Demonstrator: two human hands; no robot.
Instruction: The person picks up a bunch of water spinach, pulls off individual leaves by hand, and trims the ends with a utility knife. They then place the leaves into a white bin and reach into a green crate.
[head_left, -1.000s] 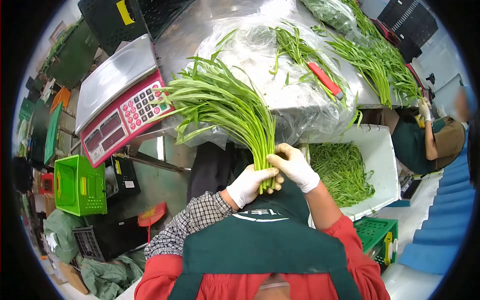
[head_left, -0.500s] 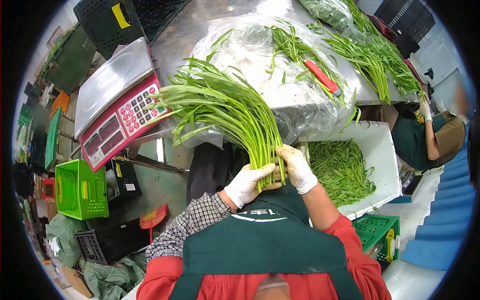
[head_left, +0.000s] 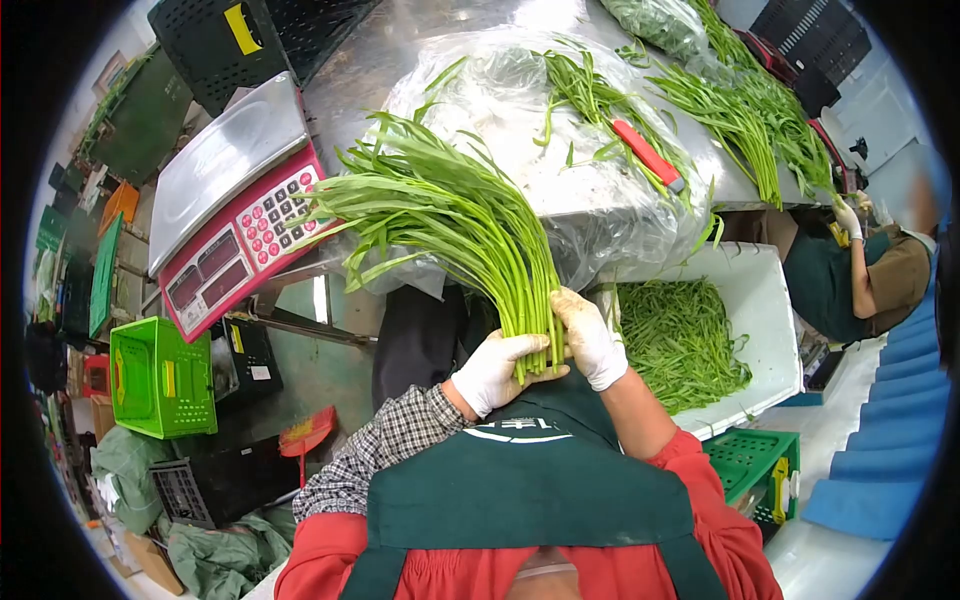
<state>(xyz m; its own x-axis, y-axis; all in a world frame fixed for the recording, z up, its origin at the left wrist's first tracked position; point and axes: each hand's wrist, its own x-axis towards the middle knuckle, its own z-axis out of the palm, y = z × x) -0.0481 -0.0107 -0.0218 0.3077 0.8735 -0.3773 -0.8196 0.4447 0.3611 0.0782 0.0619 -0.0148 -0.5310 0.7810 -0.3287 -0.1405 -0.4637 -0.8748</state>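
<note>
A bunch of leafy green stems (head_left: pixel 470 225) is held out in front of the person's dark green apron (head_left: pixel 530 495), its cut ends low near the waist and its leaves arching up and leftward until the tips overlap the keypad of a pink scale (head_left: pixel 250 235). The left hand (head_left: pixel 497 370), in a white glove, is wrapped around the lower stems, thumb across the front; the right hand (head_left: pixel 590 338), also gloved, touches the bunch's right edge with thumb and fingers – whether it grips any stems I cannot tell. Beyond the bunch, clear plastic (head_left: pixel 470 95) covers part of the metal table (head_left: pixel 385 50), with loose greens and a red-handled tool (head_left: pixel 647 155) on it. To the right, a white bin (head_left: pixel 770 330) holds loose leaves – near it, a co-worker (head_left: pixel 850 280) stands beside more greens
</note>
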